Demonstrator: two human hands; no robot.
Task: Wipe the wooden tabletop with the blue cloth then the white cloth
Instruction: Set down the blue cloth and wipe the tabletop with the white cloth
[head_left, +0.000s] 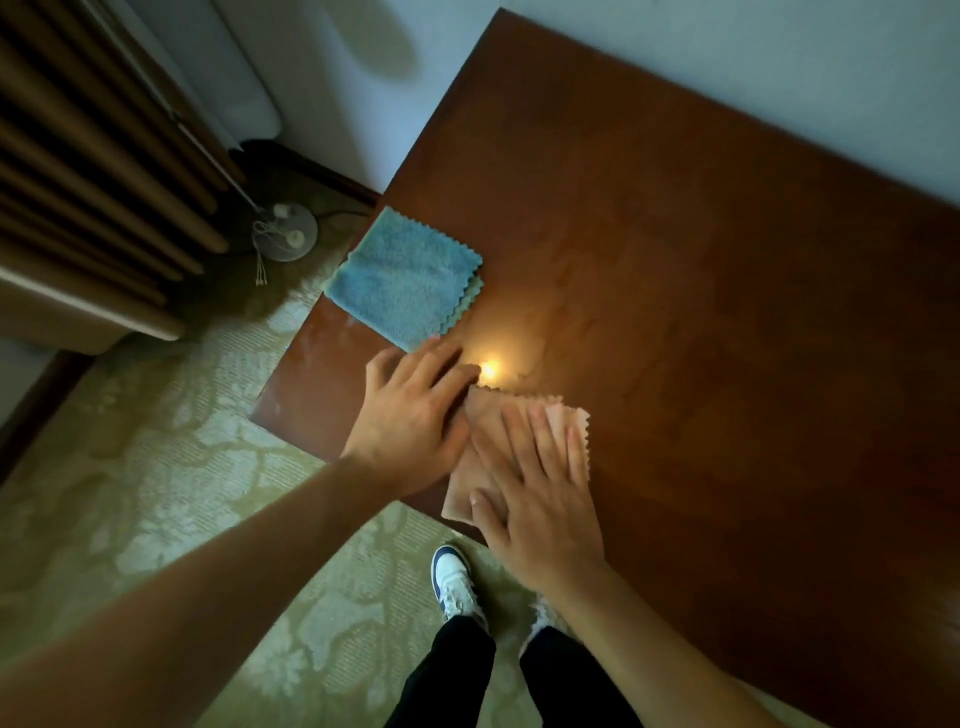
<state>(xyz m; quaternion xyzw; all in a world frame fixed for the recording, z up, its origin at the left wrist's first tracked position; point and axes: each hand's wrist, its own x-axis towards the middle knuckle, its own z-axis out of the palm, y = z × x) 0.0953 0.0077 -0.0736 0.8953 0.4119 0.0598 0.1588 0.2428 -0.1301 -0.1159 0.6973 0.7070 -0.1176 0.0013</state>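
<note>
Now white cloth (563, 415) under flat right fingers (540, 441); left fingers (436, 364) flat beside.

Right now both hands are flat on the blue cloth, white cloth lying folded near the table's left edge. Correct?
No, the cloths are swapped. In the head view both the left hand and the right hand lie flat on the white cloth, and the blue cloth lies folded near the left edge of the table.
</note>
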